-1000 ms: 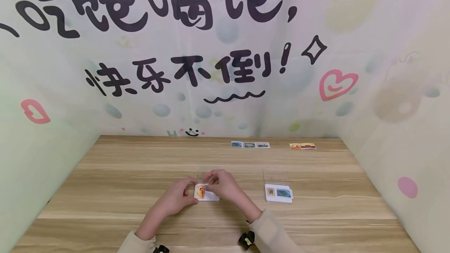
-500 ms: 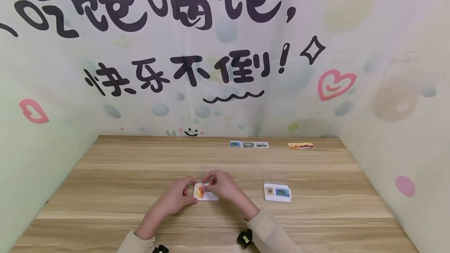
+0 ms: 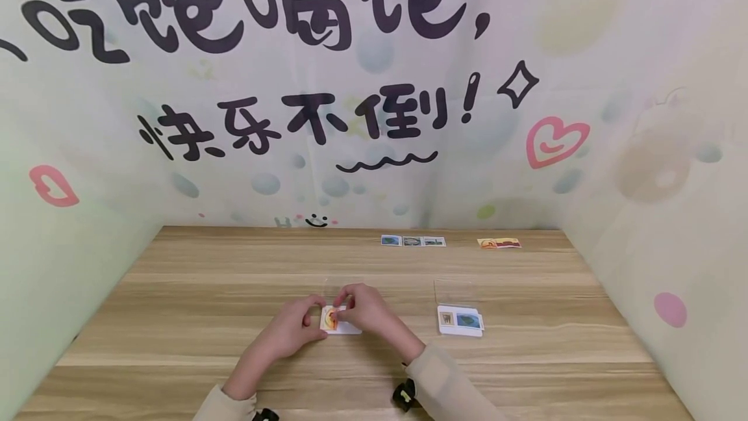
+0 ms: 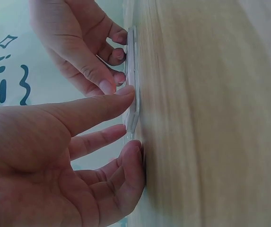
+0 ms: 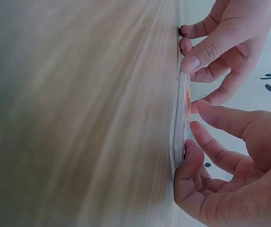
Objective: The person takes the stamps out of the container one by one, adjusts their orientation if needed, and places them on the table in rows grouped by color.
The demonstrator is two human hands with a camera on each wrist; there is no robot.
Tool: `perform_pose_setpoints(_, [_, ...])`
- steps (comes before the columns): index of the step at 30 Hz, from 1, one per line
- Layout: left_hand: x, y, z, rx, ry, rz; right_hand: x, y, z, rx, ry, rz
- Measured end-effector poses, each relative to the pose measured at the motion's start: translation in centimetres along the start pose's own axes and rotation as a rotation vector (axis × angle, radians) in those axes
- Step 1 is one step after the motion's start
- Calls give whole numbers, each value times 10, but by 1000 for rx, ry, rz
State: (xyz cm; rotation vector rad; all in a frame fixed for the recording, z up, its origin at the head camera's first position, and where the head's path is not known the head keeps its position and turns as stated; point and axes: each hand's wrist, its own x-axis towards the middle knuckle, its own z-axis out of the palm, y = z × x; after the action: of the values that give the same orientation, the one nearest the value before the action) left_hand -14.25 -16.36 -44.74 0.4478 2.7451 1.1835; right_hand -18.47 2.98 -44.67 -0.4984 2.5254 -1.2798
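Observation:
In the head view a white card (image 3: pixel 352 329) lies on the table, with a clear flap (image 3: pixel 329 286) standing out behind it. An orange and yellow stamp (image 3: pixel 328 322) lies flat on its left half. My left hand (image 3: pixel 290 325) grips the card's left end, thumb at the near edge and forefinger at the far edge. My right hand (image 3: pixel 368 310) reaches over from the right, its thumb and forefinger apart at the stamp. In the right wrist view the right hand's thumb (image 5: pixel 220 116) tips against the stamp's orange edge (image 5: pixel 188 101), other fingers bent beside the card.
To the right lies a second white card (image 3: pixel 461 331) bearing a brown stamp (image 3: pixel 447 319) and a blue stamp (image 3: pixel 468 321), with its clear flap (image 3: pixel 452 291) behind. Near the back wall are a row of blue and grey stamps (image 3: pixel 412 241) and an orange-red pair (image 3: pixel 498 243).
The right thumb and forefinger have shifted slightly at the stamp. The left hand keeps its grip on the card. The head view has turned slightly.

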Motion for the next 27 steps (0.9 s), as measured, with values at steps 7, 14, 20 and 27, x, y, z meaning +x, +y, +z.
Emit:
perform_pose_setpoints(7, [-1,2,-1,-25,-15,-20,1,-2,0,-20,0,14])
perform_pose_setpoints(14, [0,3,-1,-25,-15,-22,2,-2,2,-27,2,11])
perform_pose_setpoints(20, [0,3,-1,-21,-11,-19,4,-1,3,-26,12,2])
perform_pose_setpoints(27, [0,4,-1,-25,-14,-22,2,-1,3,-21,26,10])
